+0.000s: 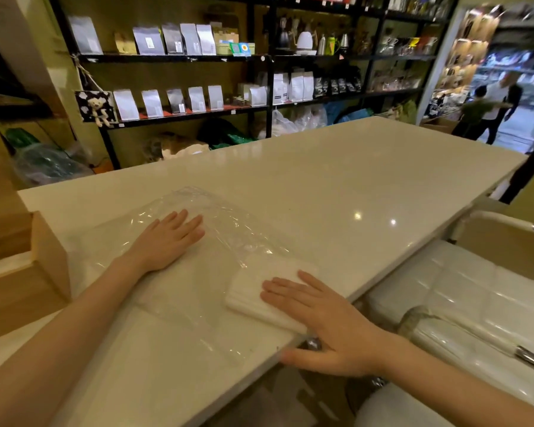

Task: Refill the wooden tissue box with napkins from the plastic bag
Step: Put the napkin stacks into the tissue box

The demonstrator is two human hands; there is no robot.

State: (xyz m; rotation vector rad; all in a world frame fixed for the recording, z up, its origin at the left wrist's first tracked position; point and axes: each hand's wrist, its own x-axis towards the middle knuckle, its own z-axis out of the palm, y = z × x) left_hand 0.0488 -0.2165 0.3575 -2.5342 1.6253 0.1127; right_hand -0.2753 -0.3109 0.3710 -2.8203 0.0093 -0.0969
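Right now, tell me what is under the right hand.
The right hand lies flat on a stack of white napkins at the counter edge, beside the plastic bag. The stack's far corner is covered.

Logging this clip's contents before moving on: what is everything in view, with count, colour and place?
plastic bag: one, clear, flat on the counter centre
napkin stack: one, white, at the counter's near edge, beside the bag
wooden tissue box: one, light wood, left edge
counter: one, white
chair: one, white, right of the counter
shelves: black, holding pouches, behind the counter
left hand: flat on the bag
right hand: flat on the napkin stack, thumb below the counter edge
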